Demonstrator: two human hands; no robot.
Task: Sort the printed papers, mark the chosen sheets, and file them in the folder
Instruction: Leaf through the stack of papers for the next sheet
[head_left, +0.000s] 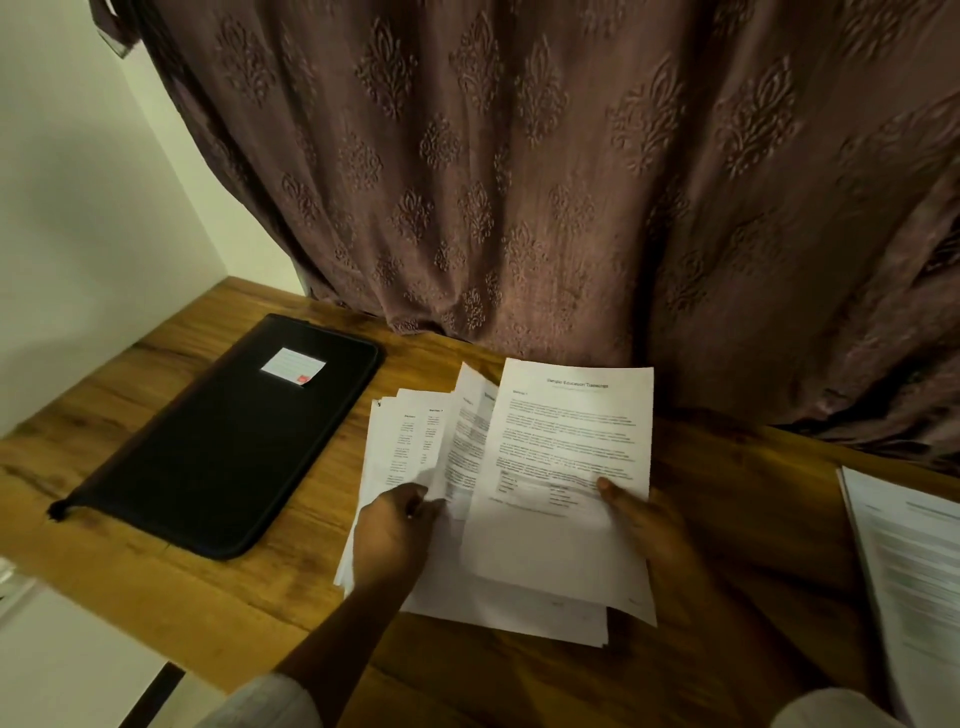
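Note:
A fanned stack of printed papers is held over the wooden desk at centre. My left hand grips several sheets at the stack's left side, thumb on top. My right hand pinches the front sheet, a page of text with a heading, by its right edge, thumb on the print. A closed black zip folder with a white label lies flat to the left, apart from both hands.
A second pile of printed sheets lies at the desk's right edge. A brown patterned curtain hangs behind the desk. A white wall stands at left. The desk's front edge runs along the lower left.

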